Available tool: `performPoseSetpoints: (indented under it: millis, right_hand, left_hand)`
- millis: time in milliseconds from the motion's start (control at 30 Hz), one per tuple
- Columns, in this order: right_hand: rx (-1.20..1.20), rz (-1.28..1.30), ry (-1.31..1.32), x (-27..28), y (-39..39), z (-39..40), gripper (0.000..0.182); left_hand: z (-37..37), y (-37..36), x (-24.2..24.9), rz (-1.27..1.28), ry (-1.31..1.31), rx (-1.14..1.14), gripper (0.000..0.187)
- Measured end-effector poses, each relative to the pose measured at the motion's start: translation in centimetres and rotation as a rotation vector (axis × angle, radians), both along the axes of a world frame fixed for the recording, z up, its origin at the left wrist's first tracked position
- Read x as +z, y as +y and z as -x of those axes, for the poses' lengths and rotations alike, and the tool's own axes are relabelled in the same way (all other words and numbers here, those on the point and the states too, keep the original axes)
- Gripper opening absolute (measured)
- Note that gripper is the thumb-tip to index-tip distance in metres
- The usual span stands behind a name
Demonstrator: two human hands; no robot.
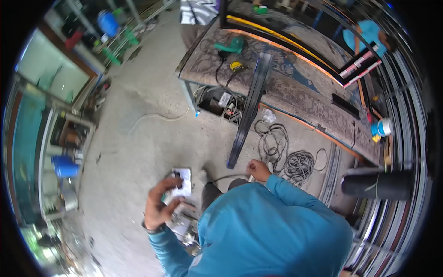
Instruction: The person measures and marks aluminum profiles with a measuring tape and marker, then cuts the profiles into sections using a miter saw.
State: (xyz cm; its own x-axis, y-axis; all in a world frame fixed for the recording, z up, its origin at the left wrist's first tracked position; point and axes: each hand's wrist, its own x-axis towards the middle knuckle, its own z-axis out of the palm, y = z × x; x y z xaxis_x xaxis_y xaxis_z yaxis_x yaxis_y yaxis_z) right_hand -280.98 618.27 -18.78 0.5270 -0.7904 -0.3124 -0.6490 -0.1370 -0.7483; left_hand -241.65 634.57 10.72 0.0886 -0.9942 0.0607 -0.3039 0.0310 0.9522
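My left hand (160,205) is raised at the lower left, fingers curved and thumb apart, with a visible gap between them. A small dark piece (179,177) shows right at its fingertips, overlapping a white sheet (185,183) lower down. My right hand (260,171) is closed in front of my body; a pale bit (251,178) shows beneath its fingers, and I cannot tell what it is. Just ahead of that hand is the near end of a long black profile bar (250,113), which lies across the table's edge and juts out toward me.
The carpet-covered table (295,99) carries a green power tool (233,45), a yellow tape measure (236,66) and a large dark frame (286,39). Coiled cable (300,167) lies on the floor. A person in blue (367,37) and another in patterned clothing (198,13) are beyond.
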Motion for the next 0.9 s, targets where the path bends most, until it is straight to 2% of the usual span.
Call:
performPoseSetpoints:
  millis: [33, 100, 200, 267, 400, 500, 567, 633, 733, 800, 900]
  right_hand:
    - [0.035, 0.121, 0.001, -0.8, -1.0, -0.2, 0.023]
    - [-0.093, 0.056, -0.018, -0.6, -2.2, -1.0, 0.024]
    - [-0.278, -0.072, -0.06, 2.0, -2.3, -3.4, 0.026]
    - [-0.343, -0.105, -0.037, 3.3, -2.6, -5.2, 0.032]
    - [-0.514, -0.083, -0.096, 4.7, -6.1, -7.9, 0.046]
    - [-0.695, 0.149, -0.093, 1.5, -13.4, -7.9, 0.051]
    - [-0.809, 0.263, -0.167, 0.1, -19.9, -7.4, 0.066]
    - [-0.941, 0.223, -0.248, 3.6, -26.0, -7.7, 0.071]
    - [-0.968, 0.423, -0.267, 5.9, -33.5, -7.9, 0.084]
    - [-0.998, 0.549, -0.229, 7.2, -36.3, -9.2, 0.092]
    - [-1.089, 0.499, -0.214, 7.7, -39.0, -11.0, 0.105]
  left_hand:
    - [-2.4, -1.1, 0.1, -0.014, -0.035, -0.139, 0.041]
    - [-5.5, -4.6, 3.4, 0.118, 0.119, -0.34, 0.043]
    - [-7.8, -9.4, 9.1, 0.784, 0.353, -0.611, 0.032]
    - [-9.3, -13.1, 12.6, 0.901, 0.307, -0.831, 0.032]
    - [-11.4, -20.8, 16.1, 0.945, 0.208, -1.171, 0.032]
    - [-12.3, -26.8, 17.1, 0.933, 0.187, -1.364, 0.032]
    - [-12.5, -30.6, 18.1, 0.915, 0.188, -1.471, 0.032]
    - [-12.6, -33.8, 19.2, 0.887, 0.195, -1.562, 0.033]
    - [-13.1, -37.6, 20.8, 0.859, 0.201, -1.662, 0.033]
    - [-13.6, -40.1, 21.6, 0.839, 0.214, -1.72, 0.034]
    - [-14.8, -43.5, 22.4, 0.827, 0.243, -1.803, 0.035]
